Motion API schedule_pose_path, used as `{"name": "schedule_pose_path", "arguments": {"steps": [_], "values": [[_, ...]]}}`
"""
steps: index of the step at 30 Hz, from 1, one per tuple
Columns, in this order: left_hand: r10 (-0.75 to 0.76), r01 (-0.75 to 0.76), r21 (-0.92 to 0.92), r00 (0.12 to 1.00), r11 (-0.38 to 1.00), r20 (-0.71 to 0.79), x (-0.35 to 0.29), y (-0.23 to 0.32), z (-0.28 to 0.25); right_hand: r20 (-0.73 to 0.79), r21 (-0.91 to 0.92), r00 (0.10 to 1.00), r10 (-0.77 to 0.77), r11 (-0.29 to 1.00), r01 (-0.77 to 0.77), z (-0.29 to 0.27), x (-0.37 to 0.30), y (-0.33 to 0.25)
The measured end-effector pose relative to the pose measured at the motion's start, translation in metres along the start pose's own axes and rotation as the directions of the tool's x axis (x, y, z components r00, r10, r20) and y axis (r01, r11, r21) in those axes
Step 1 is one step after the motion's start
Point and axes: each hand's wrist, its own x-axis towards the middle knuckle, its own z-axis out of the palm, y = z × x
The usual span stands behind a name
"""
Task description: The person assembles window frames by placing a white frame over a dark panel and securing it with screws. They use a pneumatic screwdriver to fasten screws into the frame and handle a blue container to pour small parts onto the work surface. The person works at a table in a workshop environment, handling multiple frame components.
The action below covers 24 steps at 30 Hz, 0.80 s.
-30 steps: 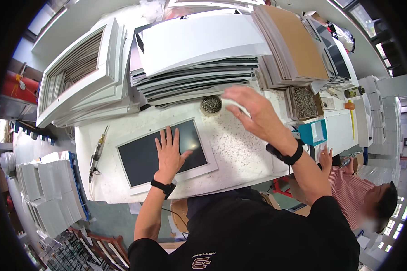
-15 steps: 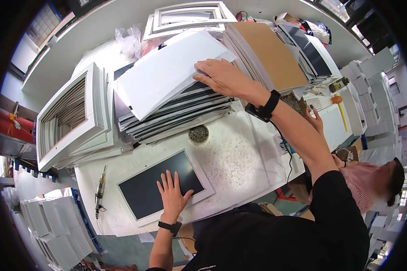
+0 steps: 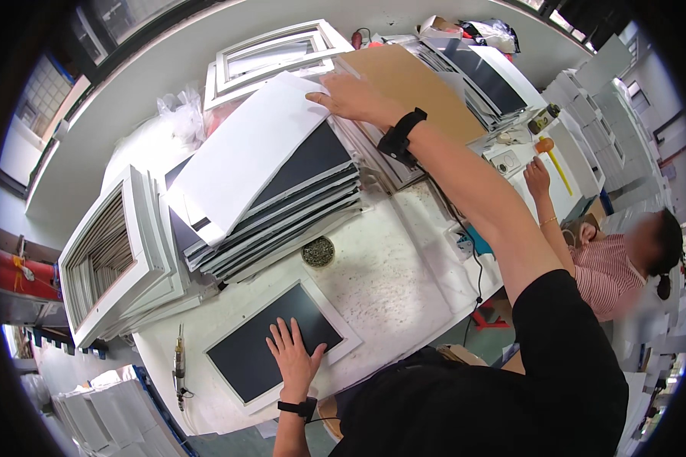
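Observation:
My left hand (image 3: 293,354) lies flat, fingers spread, on the dark panel (image 3: 244,358) set in a white frame (image 3: 345,332) at the near side of the table. Farther off, my right hand (image 3: 358,99) grips the right corner of a white sheet (image 3: 244,145); some fingertips are hard to make out. This sheet lies slantwise over a stack of dark panels (image 3: 312,161), whose top one shows along the right side. Just beyond the right hand stands a stack topped by a brown board (image 3: 411,87).
A round tub of small screws (image 3: 318,251) stands before the stack. White frames (image 3: 141,251) are piled at left, near a power screwdriver (image 3: 179,365). An orange-headed hammer (image 3: 552,156) lies at right, where a co-worker in a striped shirt (image 3: 606,282) sits. A cable (image 3: 479,282) hangs over the edge.
My right hand has shifted the white sheet's right side back and left, uncovering part of the dark top panel. The left hand stays flat on the framed panel. The whole view has shifted slightly.

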Motion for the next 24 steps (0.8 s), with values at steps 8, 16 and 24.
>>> {"name": "schedule_pose_path", "arguments": {"steps": [8, 16, 24], "values": [[-0.003, -0.02, -0.256, 0.996, 0.966, -0.087, 0.017, 0.043, -0.026, -0.033, -0.371, 0.999, -0.013, 0.929, 0.0, -0.077, -0.134, 0.224], [0.422, -0.612, -0.435, 0.782, 0.661, -0.458, 0.202, 0.242, -0.114, -0.073, 0.11, 0.954, 0.289, 0.953, -0.281, -0.058, -0.201, 0.236], [0.502, -0.634, -0.321, 0.763, 0.703, -0.408, 0.282, 0.315, -0.1, -0.139, 0.151, 0.944, 0.3, 0.948, -0.279, -0.054, -0.208, 0.227]]}}
